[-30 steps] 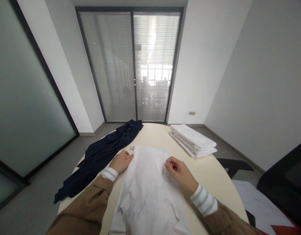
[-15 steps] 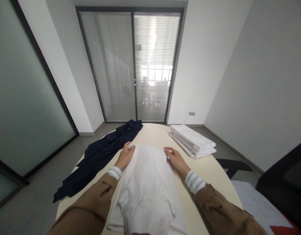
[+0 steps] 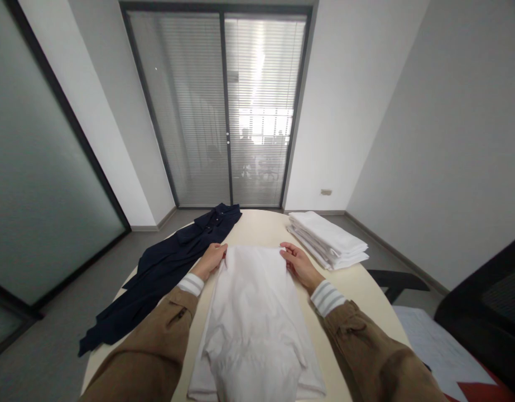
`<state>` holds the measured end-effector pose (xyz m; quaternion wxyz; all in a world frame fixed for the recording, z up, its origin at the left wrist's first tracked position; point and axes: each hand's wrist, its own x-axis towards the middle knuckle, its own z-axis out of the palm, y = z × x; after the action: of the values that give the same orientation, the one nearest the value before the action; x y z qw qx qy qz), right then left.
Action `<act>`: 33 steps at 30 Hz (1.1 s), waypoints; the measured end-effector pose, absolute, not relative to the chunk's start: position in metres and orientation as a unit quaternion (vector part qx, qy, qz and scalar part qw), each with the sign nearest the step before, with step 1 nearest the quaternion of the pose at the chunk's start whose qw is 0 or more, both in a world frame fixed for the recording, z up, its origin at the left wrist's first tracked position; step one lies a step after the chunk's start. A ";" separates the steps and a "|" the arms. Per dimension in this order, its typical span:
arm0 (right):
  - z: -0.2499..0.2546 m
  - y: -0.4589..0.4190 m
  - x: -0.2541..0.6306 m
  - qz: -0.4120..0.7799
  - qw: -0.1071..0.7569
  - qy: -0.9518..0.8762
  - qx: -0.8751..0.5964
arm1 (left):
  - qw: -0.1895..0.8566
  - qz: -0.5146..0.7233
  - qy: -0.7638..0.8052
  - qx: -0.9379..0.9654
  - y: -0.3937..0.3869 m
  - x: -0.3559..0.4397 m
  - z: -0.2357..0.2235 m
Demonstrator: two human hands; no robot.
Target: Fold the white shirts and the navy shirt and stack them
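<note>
Lengthwise on the table lies a white garment (image 3: 257,312), folded into a long strip with a gathered, wrinkled part near me. Its far edge is straight between my hands. My left hand (image 3: 212,261) pinches the far left corner between thumb and fingers. At the far right corner, my right hand (image 3: 299,266) has its thumb and fingers closed on the cloth edge. Both forearms rest along the garment's sides in brown sleeves with striped cuffs. The garment's nearest end runs out of view at the bottom.
A dark navy garment with buttons (image 3: 169,262) lies along the table's left edge. Folded white cloths (image 3: 328,240) are stacked at the far right of the round cream table (image 3: 261,223). A black chair (image 3: 487,301) and papers (image 3: 428,335) are at the right.
The garment's far edge has become straighter and flatter between my hands. My left hand has turned slightly outward at its corner; my right fingers have shifted a little on theirs.
</note>
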<state>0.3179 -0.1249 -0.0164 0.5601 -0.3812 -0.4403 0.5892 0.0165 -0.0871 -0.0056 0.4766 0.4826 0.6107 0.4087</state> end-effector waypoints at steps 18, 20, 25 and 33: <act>-0.015 -0.116 0.335 0.639 0.567 -0.385 -0.350 | 0.521 0.509 0.531 0.434 -0.089 0.035 -0.013; -0.014 -0.114 0.337 0.633 0.572 -0.384 -0.354 | 0.522 0.530 0.510 0.431 -0.089 0.037 -0.013; -0.011 -0.114 0.339 0.615 0.569 -0.394 -0.377 | 0.536 0.556 0.468 0.430 -0.093 0.043 -0.010; -0.009 -0.113 0.335 0.582 0.558 -0.414 -0.423 | 0.630 0.529 0.428 0.374 -0.103 0.042 -0.001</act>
<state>0.3354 -0.1127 -0.0086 0.5577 -0.4228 -0.4142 0.5820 0.0423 -0.1034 -0.0010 0.6298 0.3743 0.4279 0.5293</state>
